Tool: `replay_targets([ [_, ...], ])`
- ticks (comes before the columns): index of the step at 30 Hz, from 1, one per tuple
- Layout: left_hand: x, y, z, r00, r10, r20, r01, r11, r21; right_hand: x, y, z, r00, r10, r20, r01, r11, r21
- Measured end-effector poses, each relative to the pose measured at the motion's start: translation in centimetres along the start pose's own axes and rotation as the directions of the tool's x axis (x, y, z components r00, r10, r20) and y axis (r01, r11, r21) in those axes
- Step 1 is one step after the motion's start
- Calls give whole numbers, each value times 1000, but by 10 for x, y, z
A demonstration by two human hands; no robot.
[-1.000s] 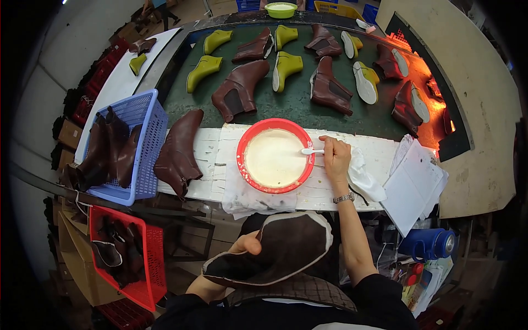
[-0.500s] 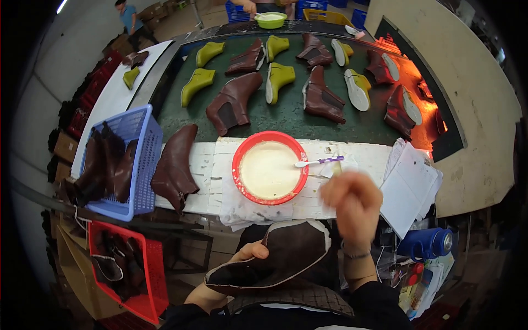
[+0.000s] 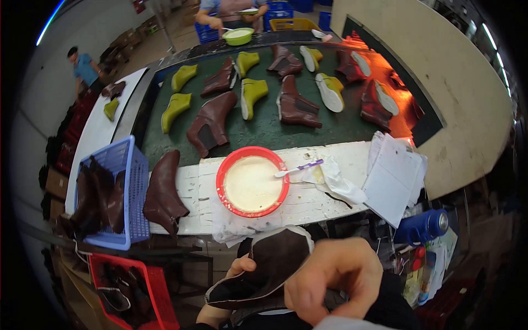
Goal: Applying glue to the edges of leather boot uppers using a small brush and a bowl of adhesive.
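Left lying across the red bowl's rim (image 3: 221, 181) on the worktop (image 3: 188, 190), the brush (image 3: 309, 165) is out of the right hand (image 3: 335, 278), now drawn back, curled, before the boot (image 3: 280, 253). The left hand (image 3: 240, 268) pinches the boot at its edge; whether the right fingers pinch anything is unclear.

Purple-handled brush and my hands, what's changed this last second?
Your right hand let go of the brush, now lying with its head at the rim of the red bowl, and came back toward you, near the brown boot upper. Your left hand still holds the upper; the bowl stayed on the white board.
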State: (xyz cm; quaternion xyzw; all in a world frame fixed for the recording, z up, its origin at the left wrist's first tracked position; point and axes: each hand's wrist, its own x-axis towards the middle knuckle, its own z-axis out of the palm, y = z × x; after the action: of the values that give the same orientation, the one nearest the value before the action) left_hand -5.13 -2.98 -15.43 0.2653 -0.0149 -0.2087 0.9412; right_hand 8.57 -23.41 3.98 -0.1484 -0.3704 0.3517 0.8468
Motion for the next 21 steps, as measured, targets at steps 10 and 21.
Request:
replay_targets([
  [10,78,13,22,991,-77,-111,55,981,-184,41,-11,-13,948,-82,307,149,968,-201],
  [21,-6,46,-10,983,91,-156,-125,967,-222,-44,14,-252,920,-276,-278,-383,-490,-783],
])
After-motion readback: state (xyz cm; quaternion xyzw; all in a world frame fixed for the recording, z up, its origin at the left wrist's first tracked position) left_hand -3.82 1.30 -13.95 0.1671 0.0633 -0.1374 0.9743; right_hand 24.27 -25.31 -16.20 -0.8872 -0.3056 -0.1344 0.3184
